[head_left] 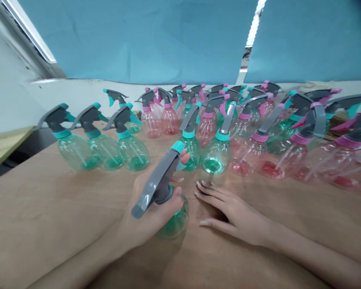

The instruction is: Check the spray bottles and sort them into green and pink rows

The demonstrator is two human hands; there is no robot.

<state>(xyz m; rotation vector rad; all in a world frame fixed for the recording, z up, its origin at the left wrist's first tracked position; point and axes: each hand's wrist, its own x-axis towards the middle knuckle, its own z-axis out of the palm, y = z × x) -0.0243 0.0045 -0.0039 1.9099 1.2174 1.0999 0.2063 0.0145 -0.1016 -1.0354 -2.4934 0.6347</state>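
Note:
My left hand (150,212) is closed around the neck of a green spray bottle (176,222) with a grey and teal trigger head. That bottle stands near the middle front, its grey head slanting toward me. Beside it, my right hand (228,206) rests on the table with fingers stretched out, holding nothing. Just beyond my fingertips is another green spray bottle (215,156) with a teal collar. A further green spray bottle (194,150) stands directly behind the held one, partly covered by my left fingers.
Three green spray bottles (104,152) line up at the left on the brown table (48,208). Several pink spray bottles (272,160) crowd the right and back, mixed with green ones. Blue sheeting (144,40) covers the window behind. A wooden board (9,146) lies at far left.

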